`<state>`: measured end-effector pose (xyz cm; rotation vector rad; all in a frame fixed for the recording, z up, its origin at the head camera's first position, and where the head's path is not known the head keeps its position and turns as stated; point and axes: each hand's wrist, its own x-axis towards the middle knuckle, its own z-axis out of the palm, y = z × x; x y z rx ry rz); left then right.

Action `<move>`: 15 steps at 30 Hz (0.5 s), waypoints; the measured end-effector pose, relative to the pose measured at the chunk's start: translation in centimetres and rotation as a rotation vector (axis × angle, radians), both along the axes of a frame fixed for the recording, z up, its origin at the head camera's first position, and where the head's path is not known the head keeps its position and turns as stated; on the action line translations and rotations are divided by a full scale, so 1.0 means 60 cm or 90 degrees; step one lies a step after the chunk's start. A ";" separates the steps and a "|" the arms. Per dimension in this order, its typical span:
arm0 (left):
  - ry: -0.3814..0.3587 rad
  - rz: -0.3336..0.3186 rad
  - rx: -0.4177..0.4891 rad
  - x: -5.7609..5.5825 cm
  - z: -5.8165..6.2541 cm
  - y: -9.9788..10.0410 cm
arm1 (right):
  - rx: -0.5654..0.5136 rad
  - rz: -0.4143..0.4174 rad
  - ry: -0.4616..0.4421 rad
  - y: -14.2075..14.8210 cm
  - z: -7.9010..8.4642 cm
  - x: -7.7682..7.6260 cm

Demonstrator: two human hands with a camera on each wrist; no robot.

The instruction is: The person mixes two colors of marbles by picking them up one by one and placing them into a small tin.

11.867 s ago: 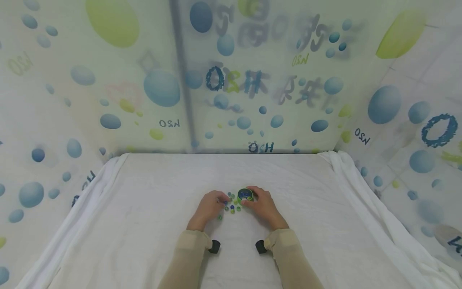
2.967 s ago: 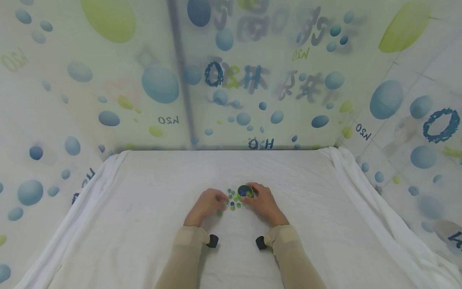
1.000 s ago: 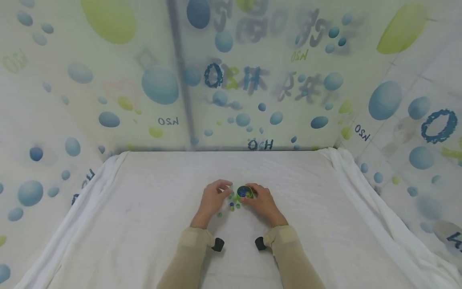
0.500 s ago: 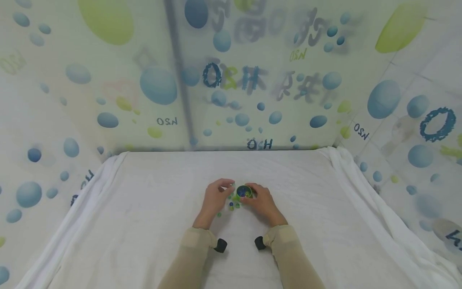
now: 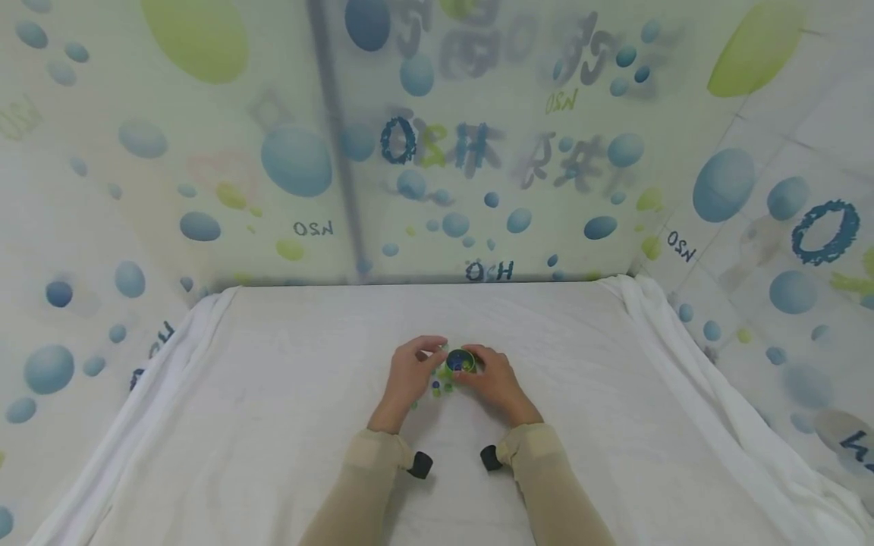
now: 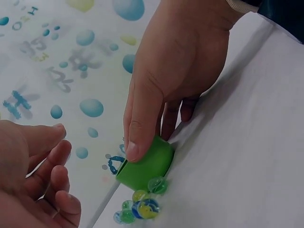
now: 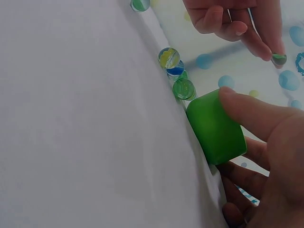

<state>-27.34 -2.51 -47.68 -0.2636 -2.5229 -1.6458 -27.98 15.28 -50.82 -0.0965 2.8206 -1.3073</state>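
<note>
"One marble (image 7: 279, 59) in the left grip (image 5: 408, 375)?"

"Yep, pinched at the fingertips. Right grip (image 5: 497, 379) grasps the green cup (image 7: 216, 126), thumb at its rim."

"Cup where?"

"Mouth up on the white-covered counter (image 5: 307, 364); blue and yellow show inside. Loose marbles (image 7: 184, 89) just beside it, nearer the person, one apart. Patterned wall (image 5: 601, 254) behind."

It's a white cloth (image 5: 273, 394) underneath it all, faintly creased, bunching into folds well out on both sides of the cup (image 6: 148, 168)! The cup stands on it, mouth up. Near its base sits a green marble (image 7: 184, 89); more marbles (image 6: 140, 195) crowd its left. A yellow-swirled marble (image 7: 169, 57) and a blue marble (image 7: 175, 71) huddle together farther out, and there's a stray marble (image 7: 140, 4), well apart from the cup!
</note>
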 end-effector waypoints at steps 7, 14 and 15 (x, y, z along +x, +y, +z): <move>-0.001 0.002 0.022 0.001 -0.001 0.009 | 0.001 0.002 0.003 0.000 0.003 0.002; -0.005 0.010 0.024 0.004 0.002 0.011 | 0.004 0.002 0.000 -0.001 0.006 0.005; -0.006 0.010 0.025 0.004 0.002 0.011 | 0.004 0.002 -0.001 -0.001 0.006 0.005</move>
